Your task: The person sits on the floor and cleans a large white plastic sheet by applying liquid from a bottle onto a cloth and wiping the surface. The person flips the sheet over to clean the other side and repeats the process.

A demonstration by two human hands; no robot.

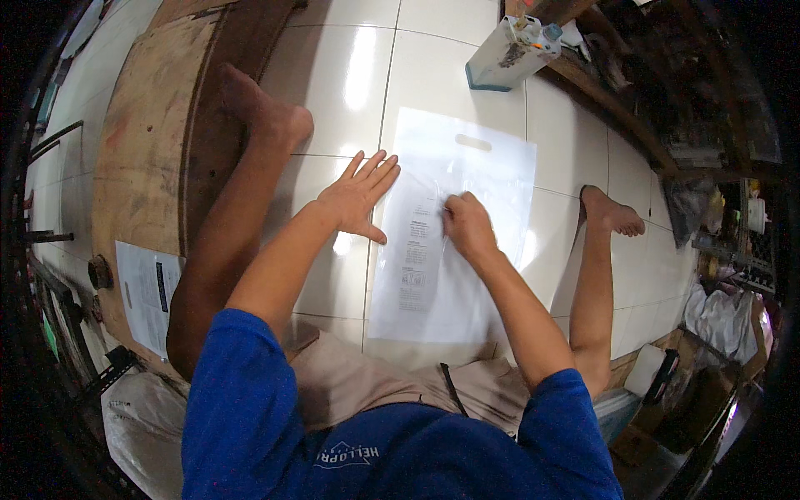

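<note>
I see a plastic bag on the floor between my legs, a paper sheet on it, and a carton far right.

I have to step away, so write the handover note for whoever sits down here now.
Left hand: open, flat, palm down, pressing the left edge of the plastic bag on the tiled floor.
Right hand: fingers curled, pressing on the printed sheet; whether it pinches anything cannot be told.
Done: bag laid flat between the legs, handle cutout at the far end, sheet lying along its left half.
Left: bag and sheet not yet lifted or folded.
</note>
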